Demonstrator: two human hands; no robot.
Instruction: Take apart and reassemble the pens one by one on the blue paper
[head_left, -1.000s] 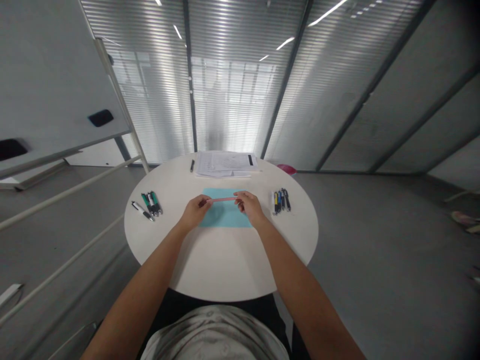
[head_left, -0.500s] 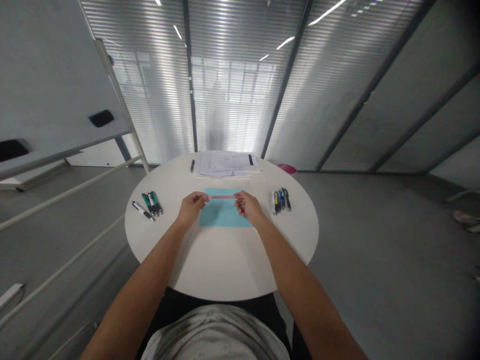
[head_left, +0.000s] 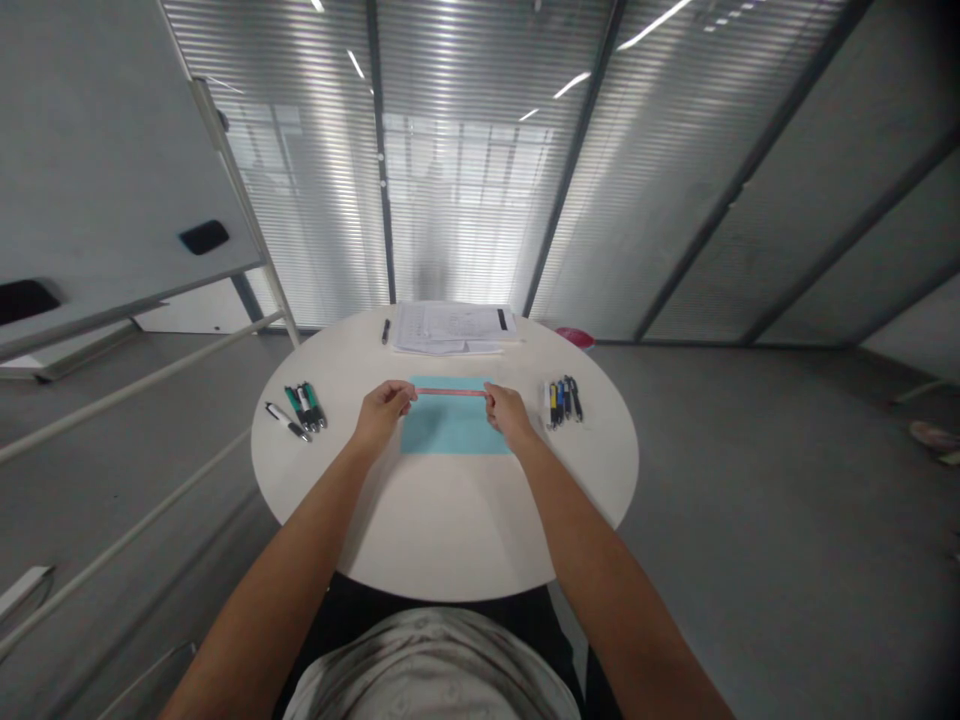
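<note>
pinching opposite ends of a thin pink strip [head_left: 451, 392], the left hand [head_left: 381, 412] and right hand [head_left: 510, 411] hold it level over a light-blue sheet [head_left: 454, 430], just below frame centre; a paper stack [head_left: 446, 330] lies above them in the frame.

The place looks like an office or small meeting room: a whiteboard [head_left: 90, 130] stands on a pale frame [head_left: 283, 306] at the left, slatted blinds [head_left: 457, 230] line the tall partition [head_left: 695, 190], and a round white worktop [head_left: 450, 530] carries printed papers [head_left: 446, 325] and pens [head_left: 560, 400].
</note>
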